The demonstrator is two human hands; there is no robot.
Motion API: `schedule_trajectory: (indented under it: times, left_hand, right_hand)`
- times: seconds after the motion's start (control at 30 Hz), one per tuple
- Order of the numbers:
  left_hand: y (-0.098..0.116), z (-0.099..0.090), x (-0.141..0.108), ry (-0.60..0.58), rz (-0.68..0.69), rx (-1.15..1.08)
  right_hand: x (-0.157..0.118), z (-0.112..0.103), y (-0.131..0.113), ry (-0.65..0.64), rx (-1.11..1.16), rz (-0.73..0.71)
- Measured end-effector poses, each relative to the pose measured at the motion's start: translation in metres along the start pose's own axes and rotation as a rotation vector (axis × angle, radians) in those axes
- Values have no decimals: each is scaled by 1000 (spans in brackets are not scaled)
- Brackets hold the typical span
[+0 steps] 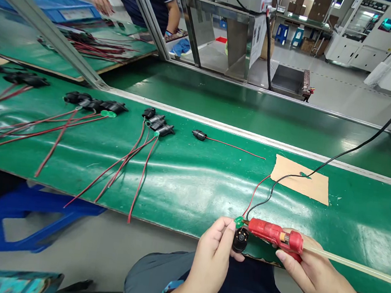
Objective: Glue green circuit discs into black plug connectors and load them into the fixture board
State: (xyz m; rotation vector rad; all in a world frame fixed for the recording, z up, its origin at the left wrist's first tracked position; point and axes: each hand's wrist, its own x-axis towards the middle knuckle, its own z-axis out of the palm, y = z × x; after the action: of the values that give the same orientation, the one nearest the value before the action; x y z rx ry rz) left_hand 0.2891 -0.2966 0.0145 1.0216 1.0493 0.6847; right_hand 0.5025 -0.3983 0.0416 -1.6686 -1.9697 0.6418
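Atop green bench, cardboard; beyond bench, grey flr. L hand holds blk part, R hand grips red glue gun.

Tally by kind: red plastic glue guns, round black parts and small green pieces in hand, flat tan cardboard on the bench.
Red plastic glue gun, right hand: 1
Round black part, left hand: 1
Small green piece: 1
Flat tan cardboard: 1
Total: 4
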Motion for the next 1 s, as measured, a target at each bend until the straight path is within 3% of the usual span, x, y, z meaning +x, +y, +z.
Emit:
schedule_trajectory:
  times: [0.67, 0.9, 1.0]
  left_hand:
    - [-1, 1, -1, 49, 61, 46]
    - [-16, 3, -1, 28, 73, 10]
    - [-16, 3, -1, 48, 76, 26]
  right_hand:
    - [0, -5, -5, 17, -74, 1]
    - [-24, 20, 46, 165, -75, -42]
    - [-23, 24, 51, 171, -65, -55]
